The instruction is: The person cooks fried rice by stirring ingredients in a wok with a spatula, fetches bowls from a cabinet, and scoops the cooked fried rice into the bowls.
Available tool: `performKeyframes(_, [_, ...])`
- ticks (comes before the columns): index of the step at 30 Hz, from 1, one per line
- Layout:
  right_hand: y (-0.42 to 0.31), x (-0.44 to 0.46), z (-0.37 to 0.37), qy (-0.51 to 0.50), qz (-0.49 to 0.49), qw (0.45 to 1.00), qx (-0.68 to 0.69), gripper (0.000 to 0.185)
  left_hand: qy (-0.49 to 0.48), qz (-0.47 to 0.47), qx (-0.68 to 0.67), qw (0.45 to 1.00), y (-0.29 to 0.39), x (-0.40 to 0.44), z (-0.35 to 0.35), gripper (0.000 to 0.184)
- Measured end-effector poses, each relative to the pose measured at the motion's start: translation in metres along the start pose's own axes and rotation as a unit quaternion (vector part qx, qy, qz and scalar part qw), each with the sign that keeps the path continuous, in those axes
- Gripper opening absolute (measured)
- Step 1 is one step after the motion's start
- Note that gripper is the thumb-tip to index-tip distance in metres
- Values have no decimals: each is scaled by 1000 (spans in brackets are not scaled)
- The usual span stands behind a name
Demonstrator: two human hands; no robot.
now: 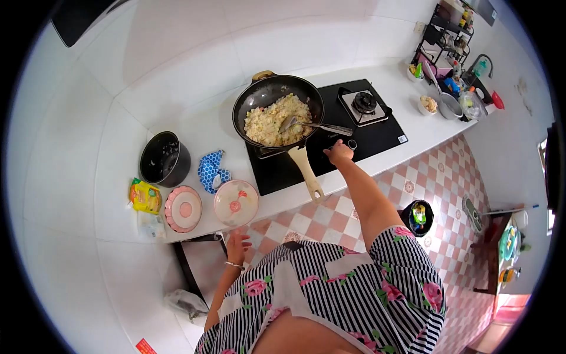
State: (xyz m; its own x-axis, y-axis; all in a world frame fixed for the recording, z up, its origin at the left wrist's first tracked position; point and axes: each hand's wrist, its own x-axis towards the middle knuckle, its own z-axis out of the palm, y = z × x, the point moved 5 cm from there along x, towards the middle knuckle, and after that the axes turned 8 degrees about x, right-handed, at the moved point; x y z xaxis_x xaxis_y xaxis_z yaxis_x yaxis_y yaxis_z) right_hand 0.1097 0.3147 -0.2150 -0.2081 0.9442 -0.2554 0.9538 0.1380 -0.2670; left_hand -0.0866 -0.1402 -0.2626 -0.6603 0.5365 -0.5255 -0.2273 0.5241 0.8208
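Note:
My right hand (339, 153) reaches to the front of the black gas stove (386, 133), its fingers closed on a control knob that they mostly cover. Another round knob (352, 144) shows just beside it. On the left burner stands a wok (240, 112) with a cream handle (303, 171) pointing toward me. Fried rice (268, 124) fills its bottom, and a metal spatula (330, 127) rests in the rice with its handle over the rim. My left hand (237, 246) hangs open below the counter edge, near a floral plate (247, 203), holding nothing.
Left of the wok are a blue patterned cloth (212, 171), a dark pot (183, 168), a pink-rimmed dish (183, 194) and a yellow packet (145, 196). To the right are a free burner (364, 103), bowl (427, 105), saucepan (451, 107) and rack (439, 41). A bin (407, 215) stands on the floor.

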Motion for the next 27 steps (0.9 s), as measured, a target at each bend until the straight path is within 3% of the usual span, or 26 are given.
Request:
performKeyframes(2, [-1, -30, -22, 14, 11, 1000, 25, 68, -22, 13, -3, 1000, -4, 6, -1, 44])
performKeyframes(3, [9, -34, -18, 85, -30, 993, 72, 66, -36, 17, 0, 999, 0, 6, 2, 43])
performKeyframes(6, [53, -68, 3, 131, -106, 953, 250, 58, -73, 30, 6, 997, 0, 13, 9, 40])
performKeyframes(8, [86, -107, 15, 104, -20, 942, 318, 48, -74, -2, 17, 997, -14, 16, 3, 39])
performKeyframes(12, [168, -168, 60, 137, 14, 966, 221, 41, 0, -122, -34, 992, -27, 34, -14, 37])
performKeyframes(16, [235, -213, 96, 92, 36, 972, 213, 43, 21, -73, -16, 997, -49, 83, -30, 35])
performKeyframes(18, [281, -224, 132, 64, 93, 965, 237, 41, 30, -60, -62, 996, -40, 91, -29, 27])
performKeyframes(22, [294, -263, 144, 20, 189, 932, 309, 39, 38, -81, -93, 992, -31, 105, -25, 19])
performKeyframes(27, [311, -286, 171, 16, 213, 922, 323, 39, 69, -21, -114, 991, -10, 99, -28, 19])
